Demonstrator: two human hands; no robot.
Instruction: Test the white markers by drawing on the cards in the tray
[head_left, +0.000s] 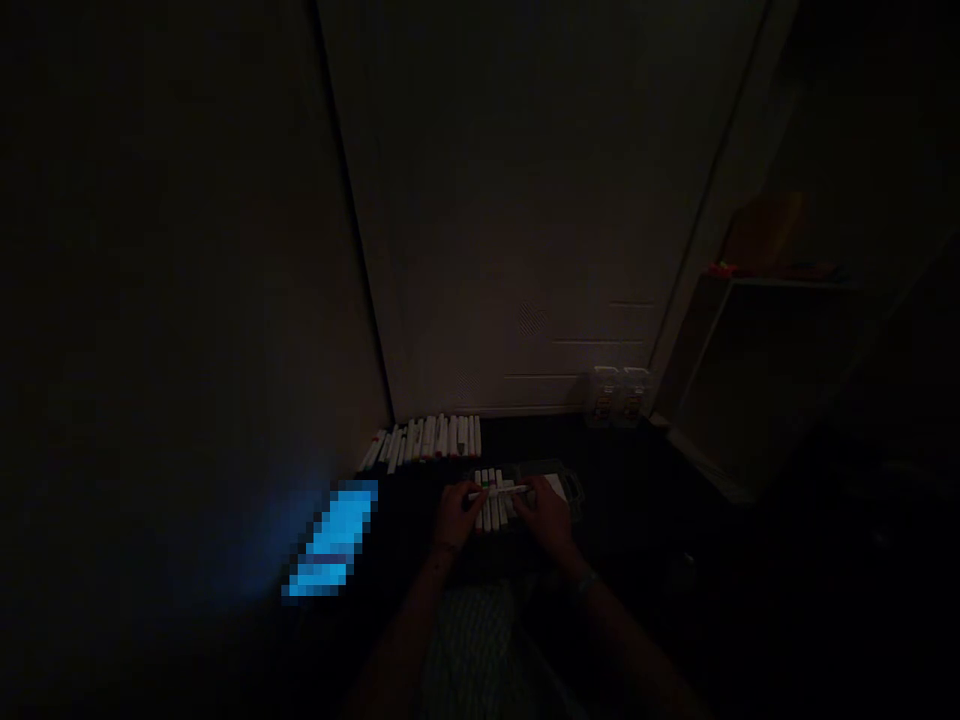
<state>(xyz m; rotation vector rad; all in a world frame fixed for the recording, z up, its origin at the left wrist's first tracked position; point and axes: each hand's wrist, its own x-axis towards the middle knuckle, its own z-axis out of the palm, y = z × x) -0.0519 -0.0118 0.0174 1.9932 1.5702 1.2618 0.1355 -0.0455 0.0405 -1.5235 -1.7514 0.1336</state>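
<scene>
Between both hands, a white marker (504, 490) is held level, its ends gripped by the fingers. My left hand (459, 512) pinches the left end, and my right hand (546, 512) grips the right end. Just below it, a clear plastic case (576, 490) lies on the dark table, partly covered by my right hand. Several white markers (491, 515) lie side by side in the left part of the case. A white area shows at the case's right side, too dim to make out.
A row of several white markers (439, 437) lies along the wall at the back left. Two clear cases (619, 398) stand upright at the back right. A glowing, pixelated blue screen (334, 540) is at the left. A cabinet or box (780, 350) stands at the right.
</scene>
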